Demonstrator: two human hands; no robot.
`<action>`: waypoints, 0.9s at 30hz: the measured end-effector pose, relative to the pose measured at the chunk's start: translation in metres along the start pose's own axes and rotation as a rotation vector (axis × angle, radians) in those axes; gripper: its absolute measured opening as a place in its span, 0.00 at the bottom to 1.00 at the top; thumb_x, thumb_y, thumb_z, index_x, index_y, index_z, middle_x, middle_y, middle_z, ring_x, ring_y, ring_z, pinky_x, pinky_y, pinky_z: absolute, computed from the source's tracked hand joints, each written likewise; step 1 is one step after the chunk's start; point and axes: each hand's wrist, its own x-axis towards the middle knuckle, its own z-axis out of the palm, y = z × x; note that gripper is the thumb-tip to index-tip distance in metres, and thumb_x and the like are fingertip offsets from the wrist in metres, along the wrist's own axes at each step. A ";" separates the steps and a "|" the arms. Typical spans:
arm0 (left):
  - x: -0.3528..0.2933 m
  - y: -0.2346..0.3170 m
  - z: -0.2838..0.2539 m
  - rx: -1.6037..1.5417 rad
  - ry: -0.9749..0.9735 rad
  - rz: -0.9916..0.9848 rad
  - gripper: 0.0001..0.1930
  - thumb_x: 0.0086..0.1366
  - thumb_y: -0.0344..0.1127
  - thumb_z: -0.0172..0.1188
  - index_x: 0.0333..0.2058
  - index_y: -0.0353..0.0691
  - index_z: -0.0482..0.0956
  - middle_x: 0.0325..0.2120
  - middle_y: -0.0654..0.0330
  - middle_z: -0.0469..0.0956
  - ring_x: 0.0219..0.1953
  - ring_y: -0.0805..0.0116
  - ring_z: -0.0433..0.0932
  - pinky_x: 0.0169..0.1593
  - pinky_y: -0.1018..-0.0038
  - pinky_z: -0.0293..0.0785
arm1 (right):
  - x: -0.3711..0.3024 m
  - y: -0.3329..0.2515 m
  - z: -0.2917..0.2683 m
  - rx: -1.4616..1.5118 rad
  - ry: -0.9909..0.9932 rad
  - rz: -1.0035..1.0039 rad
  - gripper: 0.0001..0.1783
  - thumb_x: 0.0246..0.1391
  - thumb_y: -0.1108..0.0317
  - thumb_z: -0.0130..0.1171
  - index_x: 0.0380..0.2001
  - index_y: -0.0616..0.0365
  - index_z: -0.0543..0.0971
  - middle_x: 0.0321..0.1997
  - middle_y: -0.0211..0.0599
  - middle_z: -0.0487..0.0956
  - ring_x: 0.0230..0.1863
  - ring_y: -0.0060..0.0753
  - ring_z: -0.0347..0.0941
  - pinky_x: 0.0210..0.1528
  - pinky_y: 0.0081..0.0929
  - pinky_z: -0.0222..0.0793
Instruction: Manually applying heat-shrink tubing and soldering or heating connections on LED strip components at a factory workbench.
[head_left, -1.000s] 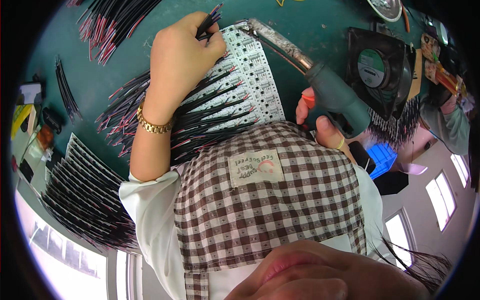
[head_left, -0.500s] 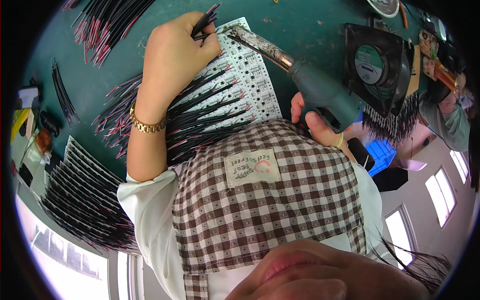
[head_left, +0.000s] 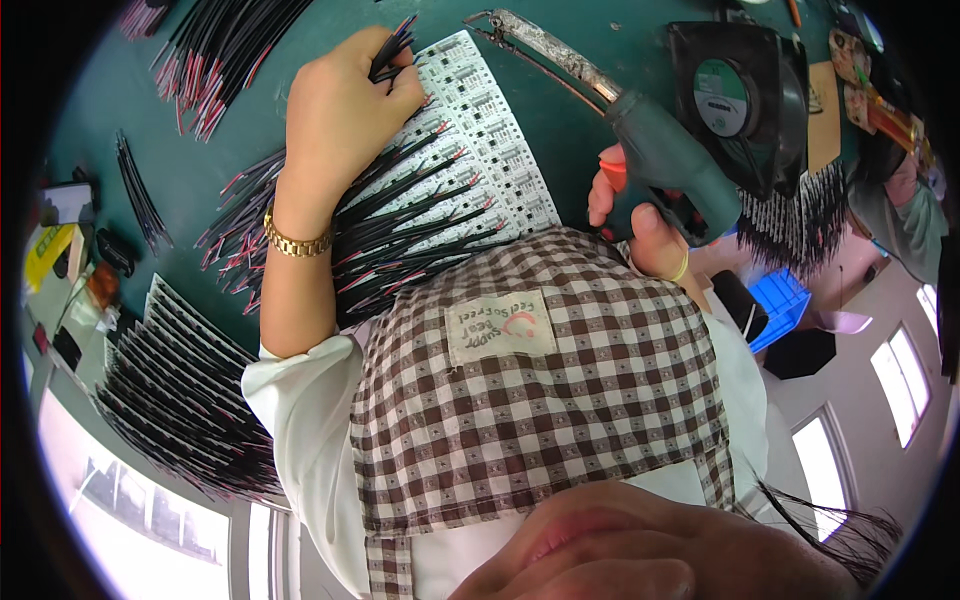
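My left hand (head_left: 340,120) is closed around a small bunch of black wires (head_left: 392,50) over the far left part of a white circuit board panel (head_left: 500,150). Rows of black wires with red and white ends (head_left: 410,215) lie across the panel and hang past its left side. In my right hand (head_left: 655,240) is a dark green soldering gun (head_left: 670,165) with an orange trigger. Its metal barrel points up and left. The tip stands beyond the panel's top right edge, apart from the wires. My palm and some fingers are hidden behind the grip.
A black fan (head_left: 745,110) stands right of the soldering gun. Loose wire bundles (head_left: 215,60) lie at the far left, with a smaller bundle (head_left: 142,190) nearer. Stacked wired panels (head_left: 180,400) sit at the left. Another person's arm (head_left: 915,225) is at the far right.
The soldering gun's tip has moved right and away from the board, near my left fingers before. My left hand still holds the wires; the view has shifted slightly.
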 end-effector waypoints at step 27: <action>-0.035 -0.002 0.005 -0.753 0.554 0.401 0.12 0.68 0.36 0.52 0.43 0.32 0.70 0.24 0.57 0.74 0.21 0.77 0.66 0.23 0.85 0.60 | -0.038 0.004 -0.005 0.003 0.018 -0.036 0.29 0.56 0.53 0.55 0.53 0.63 0.67 0.28 0.35 0.71 0.28 0.26 0.67 0.32 0.24 0.65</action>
